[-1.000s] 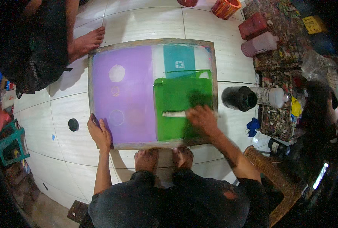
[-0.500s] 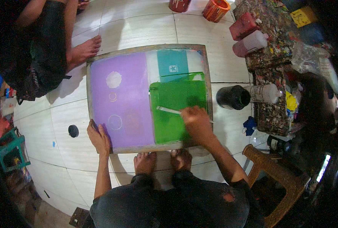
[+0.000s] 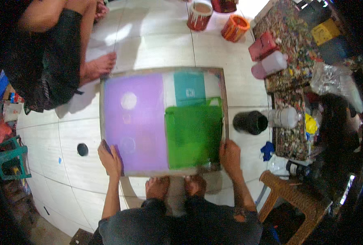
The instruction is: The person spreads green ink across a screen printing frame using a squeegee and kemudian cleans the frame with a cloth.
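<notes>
A wooden-framed printing screen [image 3: 144, 122] lies before my feet. Its mesh is purple on the left, with pale round patches; a teal block stands at the upper right, and wet-looking green covers the lower right. My left hand [image 3: 111, 161] grips the frame's left side near the lower corner, thumb on top. On the opposite side, my right hand [image 3: 230, 157] is closed round the frame's right edge beside the green area. The thin pale-handled brush seen earlier does not show now; whether my right hand still has it I cannot tell.
Right of the screen lie a dark open jar [image 3: 250, 122] and a clear bottle [image 3: 285, 117]. A paint-crusted bench [image 3: 289, 139] and brown stool [image 3: 296, 192] stand farther right. Paint pots [image 3: 235, 27] are at the back. Another person's foot [image 3: 100, 67] rests near the upper left corner.
My right hand has moved from over the green area to the frame's right edge, and the brush has gone from sight. The whole view has shifted, the screen appearing lower in it.
</notes>
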`<state>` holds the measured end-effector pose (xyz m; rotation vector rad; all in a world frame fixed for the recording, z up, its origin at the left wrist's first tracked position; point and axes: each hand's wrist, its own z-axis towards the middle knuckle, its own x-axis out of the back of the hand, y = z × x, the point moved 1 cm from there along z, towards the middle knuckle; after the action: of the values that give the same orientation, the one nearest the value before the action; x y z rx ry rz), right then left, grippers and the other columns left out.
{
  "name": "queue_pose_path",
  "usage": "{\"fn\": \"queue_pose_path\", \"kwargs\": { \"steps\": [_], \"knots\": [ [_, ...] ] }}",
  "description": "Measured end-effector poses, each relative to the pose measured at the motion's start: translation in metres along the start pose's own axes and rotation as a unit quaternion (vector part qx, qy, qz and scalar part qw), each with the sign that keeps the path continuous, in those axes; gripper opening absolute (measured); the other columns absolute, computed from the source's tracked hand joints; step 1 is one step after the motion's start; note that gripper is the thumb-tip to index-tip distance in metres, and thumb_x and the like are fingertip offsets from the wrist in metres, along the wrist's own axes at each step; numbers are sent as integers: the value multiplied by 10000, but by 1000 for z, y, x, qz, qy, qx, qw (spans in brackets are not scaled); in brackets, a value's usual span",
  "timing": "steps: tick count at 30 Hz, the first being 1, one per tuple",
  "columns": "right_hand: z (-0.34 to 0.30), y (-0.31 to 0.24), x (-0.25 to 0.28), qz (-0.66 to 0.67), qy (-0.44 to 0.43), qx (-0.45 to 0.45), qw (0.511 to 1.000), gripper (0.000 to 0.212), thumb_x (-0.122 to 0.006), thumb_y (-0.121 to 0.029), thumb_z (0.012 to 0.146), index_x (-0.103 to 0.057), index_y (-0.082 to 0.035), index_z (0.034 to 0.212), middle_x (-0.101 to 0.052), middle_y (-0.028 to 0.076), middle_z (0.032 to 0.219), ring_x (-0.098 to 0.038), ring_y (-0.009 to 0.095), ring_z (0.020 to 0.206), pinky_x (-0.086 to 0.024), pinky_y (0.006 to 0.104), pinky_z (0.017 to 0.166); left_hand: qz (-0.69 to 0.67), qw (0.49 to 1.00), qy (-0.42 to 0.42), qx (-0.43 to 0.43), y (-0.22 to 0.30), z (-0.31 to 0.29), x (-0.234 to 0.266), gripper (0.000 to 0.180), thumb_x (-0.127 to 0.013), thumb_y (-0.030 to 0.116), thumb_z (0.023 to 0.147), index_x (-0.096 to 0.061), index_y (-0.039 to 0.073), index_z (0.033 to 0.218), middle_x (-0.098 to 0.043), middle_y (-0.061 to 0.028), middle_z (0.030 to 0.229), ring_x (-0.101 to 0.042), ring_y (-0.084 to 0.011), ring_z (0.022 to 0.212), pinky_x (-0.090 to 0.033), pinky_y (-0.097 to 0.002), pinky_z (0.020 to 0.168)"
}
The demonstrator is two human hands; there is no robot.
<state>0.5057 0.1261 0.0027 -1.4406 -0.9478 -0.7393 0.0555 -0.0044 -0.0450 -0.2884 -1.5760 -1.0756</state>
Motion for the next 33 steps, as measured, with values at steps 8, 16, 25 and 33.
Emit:
{"fn": "queue_pose_path", "kwargs": {
  "steps": [8,16,25,33],
  "knots": [
    [-15,-81,-62,41,-101,117,987,72,-593,-57,887,-601,14,882,-626,262,846,-652,447,730,-542,534,662,2,1000,-3,19,4,1,2,558,-470,364,1071,-449,-75,1415,-501,-292,1379,-489,-442,1278,-390,-513,1087],
    [33,-64,-11,-23,-37,45,998,183,-579,-122,950,-629,27,857,-641,261,779,-646,464,736,-519,536,657,-31,999,8,-2,-1,-1,1,548,-485,365,1068,-456,-59,1414,-517,-274,1372,-499,-434,1270,-396,-502,1086],
    [58,-42,-22,-20,0,58,998,196,-574,-103,923,-606,24,778,-634,265,762,-641,477,722,-506,537,628,-14,1000,5,7,0,-1,0,558,-478,383,1067,-452,-48,1420,-514,-279,1363,-499,-441,1262,-396,-511,1077],
    [18,-111,-73,-69,-183,228,954,98,-604,-112,850,-609,-28,899,-647,190,855,-648,404,726,-524,501,584,-7,1000,18,-5,-2,1,-1,562,-483,402,1065,-460,-35,1418,-528,-268,1344,-517,-432,1236,-409,-505,1061]
  ]
}}
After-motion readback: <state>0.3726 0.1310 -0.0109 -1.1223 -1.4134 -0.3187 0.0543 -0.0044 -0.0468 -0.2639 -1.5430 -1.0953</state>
